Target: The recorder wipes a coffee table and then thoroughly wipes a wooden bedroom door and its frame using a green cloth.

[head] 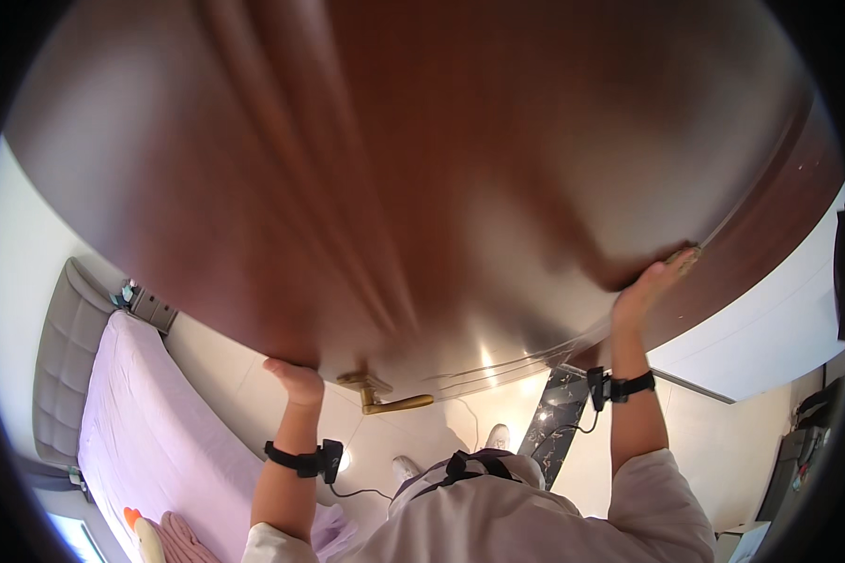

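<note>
A glossy reddish-brown wooden door (408,211) fills the upper view, very near the camera. On its lower part is a brass lever handle (398,405). My left hand (297,380) is against the door's edge, left of the lever handle; most of its fingers are hidden behind the door. At the door's right edge my right hand (651,285) lies on the surface, with something yellowish-brown, perhaps a cloth or sponge (686,259), under its fingertips. Each wrist wears a black strap with a small device and a cable.
A bed with a pale lilac sheet (155,415) and grey padded headboard (67,366) stands at left, beside a grey nightstand (153,308). A dark marble threshold strip (560,422) crosses the pale tiled floor. A reddish-brown door frame (746,239) and white wall are at right.
</note>
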A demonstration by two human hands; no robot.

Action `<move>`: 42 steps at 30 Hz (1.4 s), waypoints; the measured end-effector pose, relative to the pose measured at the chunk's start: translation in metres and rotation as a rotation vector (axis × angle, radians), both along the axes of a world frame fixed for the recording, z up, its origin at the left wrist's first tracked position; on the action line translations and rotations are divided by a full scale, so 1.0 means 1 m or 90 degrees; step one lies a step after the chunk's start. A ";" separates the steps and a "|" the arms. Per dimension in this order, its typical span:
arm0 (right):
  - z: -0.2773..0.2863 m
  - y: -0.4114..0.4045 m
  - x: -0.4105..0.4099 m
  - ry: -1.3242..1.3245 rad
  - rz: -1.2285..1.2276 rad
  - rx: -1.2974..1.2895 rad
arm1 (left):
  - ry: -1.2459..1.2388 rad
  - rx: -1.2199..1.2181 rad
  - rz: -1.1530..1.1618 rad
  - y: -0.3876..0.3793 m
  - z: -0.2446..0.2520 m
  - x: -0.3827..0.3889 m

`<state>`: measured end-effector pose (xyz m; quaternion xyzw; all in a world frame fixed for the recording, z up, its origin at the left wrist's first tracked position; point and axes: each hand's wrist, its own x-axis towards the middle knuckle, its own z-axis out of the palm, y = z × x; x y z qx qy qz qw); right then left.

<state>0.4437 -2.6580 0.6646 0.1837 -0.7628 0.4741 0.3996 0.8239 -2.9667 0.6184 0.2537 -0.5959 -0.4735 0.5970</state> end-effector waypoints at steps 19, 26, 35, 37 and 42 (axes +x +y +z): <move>-0.050 -0.133 0.238 0.408 0.236 0.432 | 0.014 -0.111 -0.186 0.001 0.017 -0.005; -0.086 -0.002 0.072 0.038 0.136 0.386 | 0.057 0.026 -0.084 -0.002 0.001 -0.006; -0.059 0.098 -0.113 0.000 0.135 -0.012 | 0.083 0.020 0.000 -0.010 0.013 -0.005; -0.078 0.106 -0.139 -0.035 0.106 -0.136 | 0.090 0.023 0.030 -0.011 0.011 -0.005; -0.137 0.099 -0.143 -0.368 0.110 -0.500 | 0.113 0.039 -0.001 -0.011 0.012 0.000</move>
